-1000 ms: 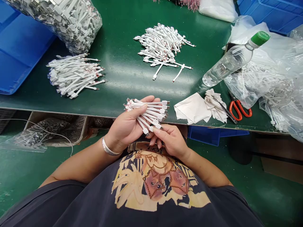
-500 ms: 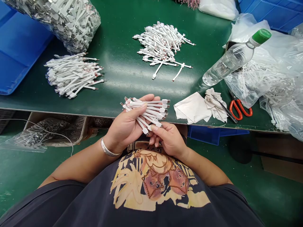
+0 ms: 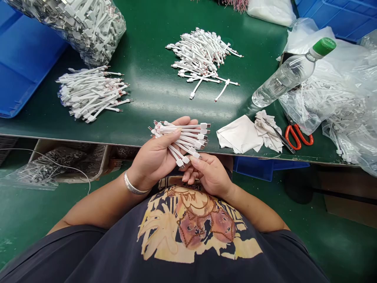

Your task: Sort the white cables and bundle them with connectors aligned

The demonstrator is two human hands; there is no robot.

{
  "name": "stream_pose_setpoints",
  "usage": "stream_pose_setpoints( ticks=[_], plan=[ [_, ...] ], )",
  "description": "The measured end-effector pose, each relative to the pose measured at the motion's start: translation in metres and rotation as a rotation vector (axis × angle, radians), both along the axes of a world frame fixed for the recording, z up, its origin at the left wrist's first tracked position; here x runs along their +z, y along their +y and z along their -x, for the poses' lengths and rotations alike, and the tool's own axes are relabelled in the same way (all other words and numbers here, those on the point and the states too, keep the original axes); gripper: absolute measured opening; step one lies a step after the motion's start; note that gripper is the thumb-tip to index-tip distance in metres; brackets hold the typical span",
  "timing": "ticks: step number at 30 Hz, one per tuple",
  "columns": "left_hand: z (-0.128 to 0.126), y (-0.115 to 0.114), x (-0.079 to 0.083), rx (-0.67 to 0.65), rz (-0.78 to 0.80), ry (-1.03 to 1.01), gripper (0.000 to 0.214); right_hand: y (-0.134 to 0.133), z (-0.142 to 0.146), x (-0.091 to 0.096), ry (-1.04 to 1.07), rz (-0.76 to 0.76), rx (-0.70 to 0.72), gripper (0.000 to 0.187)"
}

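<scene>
My left hand (image 3: pixel 156 157) is closed round a fanned bundle of short white cables (image 3: pixel 182 137), held just in front of the green table's near edge (image 3: pixel 88 135). A silver bangle sits on that wrist. My right hand (image 3: pixel 207 173) lies under the bundle's lower end, its fingers curled and the thumb pressing the lowest cable plugs. One pile of the same white cables (image 3: pixel 91 92) lies on the table at the left. A second, looser pile (image 3: pixel 202 57) lies at the centre back.
A clear bag full of cables (image 3: pixel 76 23) sits at the back left beside a blue tray (image 3: pixel 23 59). At the right are a lying water bottle (image 3: pixel 291 72), crumpled white cloths (image 3: pixel 250 133), red-handled scissors (image 3: pixel 296 135) and plastic bags of cables (image 3: pixel 338 102).
The bundle and both hands have shifted slightly to the left and lower; the right thumb has moved along the lowest plugs. Nothing on the table has moved.
</scene>
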State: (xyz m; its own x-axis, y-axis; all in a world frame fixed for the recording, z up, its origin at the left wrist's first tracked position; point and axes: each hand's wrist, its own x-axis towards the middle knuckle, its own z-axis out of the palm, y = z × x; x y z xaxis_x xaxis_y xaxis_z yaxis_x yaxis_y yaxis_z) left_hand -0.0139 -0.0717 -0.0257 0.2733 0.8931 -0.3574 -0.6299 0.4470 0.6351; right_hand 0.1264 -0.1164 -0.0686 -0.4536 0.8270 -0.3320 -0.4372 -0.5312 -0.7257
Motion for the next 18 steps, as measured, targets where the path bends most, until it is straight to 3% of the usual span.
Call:
stream_pose_setpoints(
  ticks=[8,15,18],
  plan=[
    [-0.0006,-0.0008,0.0001,-0.036,0.015,-0.059,0.028,-0.0001,0.0020,-0.0001,0.003,-0.025,-0.031,0.012],
    [0.0028,0.0005,-0.0016,-0.019,0.009,-0.076,0.029,-0.0026,-0.0034,0.0022,-0.056,-0.047,0.113,0.027],
    [0.0034,0.0009,-0.0023,-0.034,0.028,-0.091,0.029,-0.0016,-0.0034,-0.0004,-0.065,-0.049,0.096,0.026]
  ],
)
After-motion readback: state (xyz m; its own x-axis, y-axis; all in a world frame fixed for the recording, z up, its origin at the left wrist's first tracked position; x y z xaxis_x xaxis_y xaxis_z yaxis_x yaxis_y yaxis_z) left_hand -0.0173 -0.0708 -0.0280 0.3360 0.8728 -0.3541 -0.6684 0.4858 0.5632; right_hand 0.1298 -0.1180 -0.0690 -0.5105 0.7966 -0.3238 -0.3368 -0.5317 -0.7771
